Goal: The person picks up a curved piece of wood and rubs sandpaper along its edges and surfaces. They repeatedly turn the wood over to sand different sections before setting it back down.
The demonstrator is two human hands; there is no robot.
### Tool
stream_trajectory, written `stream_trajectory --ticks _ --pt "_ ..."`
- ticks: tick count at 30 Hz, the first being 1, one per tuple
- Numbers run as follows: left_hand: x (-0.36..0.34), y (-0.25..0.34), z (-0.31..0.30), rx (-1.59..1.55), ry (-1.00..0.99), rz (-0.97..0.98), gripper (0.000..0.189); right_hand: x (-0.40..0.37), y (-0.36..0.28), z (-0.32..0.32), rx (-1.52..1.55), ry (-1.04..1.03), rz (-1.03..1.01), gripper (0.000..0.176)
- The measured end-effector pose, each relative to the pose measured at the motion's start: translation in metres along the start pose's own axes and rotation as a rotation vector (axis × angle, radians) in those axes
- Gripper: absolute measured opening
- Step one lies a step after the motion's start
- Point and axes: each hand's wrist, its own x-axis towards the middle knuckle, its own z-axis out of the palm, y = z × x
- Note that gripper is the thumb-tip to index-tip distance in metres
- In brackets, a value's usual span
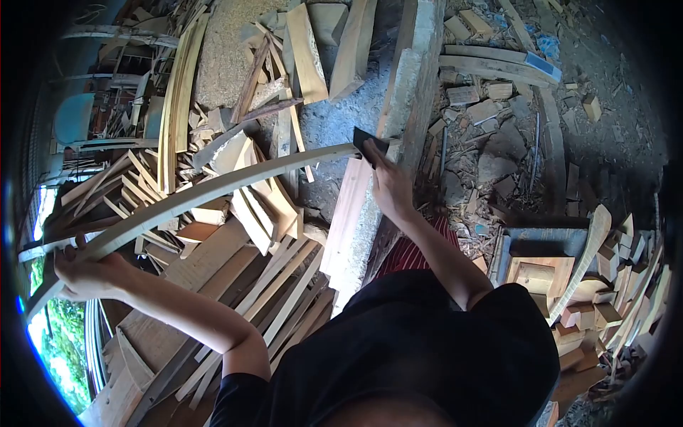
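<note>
A long, curved wooden strip (206,186) arches across the left half of the head view. Near its lower left end my left hand (89,274) is wrapped round it, arm stretched out to the side. My right hand (388,181) pinches a small dark flat piece (369,142), which looks like sandpaper, at the strip's far right end. Fingers and the dark piece hide the tip there. Just below that hand, a pale board (343,213) lies along a rough concrete ledge (409,85).
Wood offcuts (263,206) are heaped under the strip, with long slats (274,292) nearer my body. Thin boards (178,99) lean at the left. Beyond the ledge, rubble and scraps (498,135) cover the ground. A wooden box (541,274) and stacked blocks (587,313) stand at the right.
</note>
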Motion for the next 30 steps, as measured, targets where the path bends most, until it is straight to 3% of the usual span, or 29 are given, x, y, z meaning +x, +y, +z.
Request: stream_trajectory --ticks 1,3,7,9,10,13,15,17,19,21,23,26,30 --pt "-0.014 0.011 0.011 -0.006 0.013 0.039 0.017 0.002 0.02 0.011 -0.11 0.035 -0.048 0.05" --pt "-0.012 0.013 0.009 0.013 -0.029 0.045 0.025 0.013 0.014 0.011 -0.218 0.081 -0.109 0.051" --pt "-0.013 0.015 0.007 0.017 -0.102 0.015 0.038 0.013 -0.059 0.018 0.326 0.116 -0.192 0.06" --pt "-0.01 0.011 0.011 -0.034 -0.09 0.093 0.038 0.023 -0.098 0.002 0.295 0.177 -0.401 0.06" --pt "-0.007 0.01 0.013 -0.063 -0.115 0.109 0.046 0.026 -0.116 -0.015 0.323 0.118 -0.402 0.063" --pt "-0.016 0.02 0.019 -0.027 -0.086 0.116 0.065 0.025 -0.096 0.011 0.225 0.2 -0.398 0.064" --pt "-0.023 0.031 0.025 -0.112 -0.107 0.162 0.067 0.016 -0.062 0.017 0.2 0.174 -0.399 0.06" --pt "-0.024 0.033 0.03 -0.078 -0.089 0.23 0.069 0.017 -0.059 0.002 0.132 0.171 -0.406 0.06" --pt "-0.012 0.019 0.026 -0.031 -0.193 0.234 0.074 0.021 -0.07 0.018 0.249 0.251 -0.459 0.053" --pt "-0.014 0.02 0.034 -0.033 -0.156 0.253 0.083 0.031 -0.115 0.015 0.322 0.335 -0.581 0.057" --pt "-0.006 0.009 0.037 0.047 -0.138 0.314 0.09 0.044 -0.158 0.003 0.199 0.371 -0.625 0.063" --pt "-0.011 0.011 0.044 -0.063 -0.171 0.247 0.091 0.066 -0.202 -0.015 0.254 0.383 -0.624 0.052" --pt "-0.008 0.014 0.039 -0.131 -0.252 0.249 0.085 0.075 -0.208 -0.028 0.358 0.433 -0.619 0.038"
